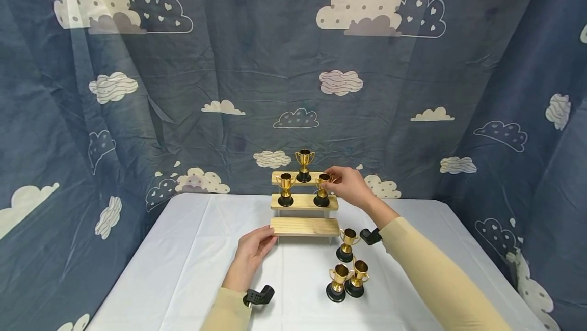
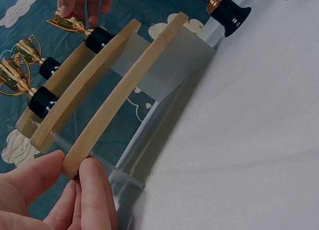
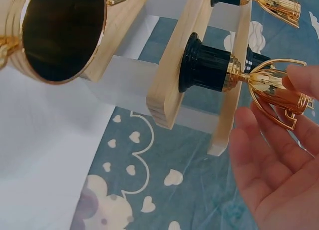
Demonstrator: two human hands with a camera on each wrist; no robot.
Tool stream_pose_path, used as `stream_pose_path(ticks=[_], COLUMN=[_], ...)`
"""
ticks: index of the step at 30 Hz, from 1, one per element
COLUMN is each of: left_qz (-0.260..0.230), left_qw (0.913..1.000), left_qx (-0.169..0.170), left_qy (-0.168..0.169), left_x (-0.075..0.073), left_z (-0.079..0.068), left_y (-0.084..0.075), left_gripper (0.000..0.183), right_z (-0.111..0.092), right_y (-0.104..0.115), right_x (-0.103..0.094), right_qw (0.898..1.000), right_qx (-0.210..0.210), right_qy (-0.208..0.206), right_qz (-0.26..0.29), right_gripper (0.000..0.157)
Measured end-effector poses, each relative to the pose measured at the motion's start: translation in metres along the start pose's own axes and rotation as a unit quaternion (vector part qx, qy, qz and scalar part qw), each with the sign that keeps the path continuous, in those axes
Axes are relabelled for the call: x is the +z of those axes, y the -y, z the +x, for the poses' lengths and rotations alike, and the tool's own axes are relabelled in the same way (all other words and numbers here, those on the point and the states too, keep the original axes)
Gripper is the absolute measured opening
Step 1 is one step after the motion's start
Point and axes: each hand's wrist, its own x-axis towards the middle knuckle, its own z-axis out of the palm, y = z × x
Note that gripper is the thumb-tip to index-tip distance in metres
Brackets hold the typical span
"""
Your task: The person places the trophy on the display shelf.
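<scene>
A three-tier wooden stand point(image 1: 304, 226) with clear side supports stands near the table's back edge. My left hand point(image 1: 251, 253) pinches the left end of its lowest shelf point(image 2: 124, 93) between thumb and fingers. On the middle shelf's right side is a small gold trophy point(image 3: 271, 88) with a black base. My right hand point(image 3: 279, 165) pinches its cup, and the base rests on the shelf. A second trophy point(image 1: 286, 190) stands at the left of the middle shelf, and another trophy point(image 1: 304, 165) stands on the top shelf.
Three more trophies stand on the white table point(image 1: 197, 259) to the stand's front right: one trophy point(image 1: 347, 244) near the stand, and a left trophy point(image 1: 338, 282) and right trophy point(image 1: 357, 278) close together nearer me. A cloud-patterned blue curtain point(image 1: 257, 56) hangs behind.
</scene>
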Motion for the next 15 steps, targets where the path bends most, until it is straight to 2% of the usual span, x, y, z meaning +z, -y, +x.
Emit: stream_pose_path(ticks=[15], left_qz=[-0.002], left_qw=[1.0], left_qx=[-0.005], left_qy=[-0.007], left_x=[0.0012], left_z=[0.0015], left_y=[-0.0016], left_gripper=[0.046], right_z=[-0.0003], right_y=[-0.0016], right_x=[0.0006], right_qw=[1.0], right_qx=[0.011], right_qy=[0.002], right_qz=[-0.002], right_gripper=[0.046])
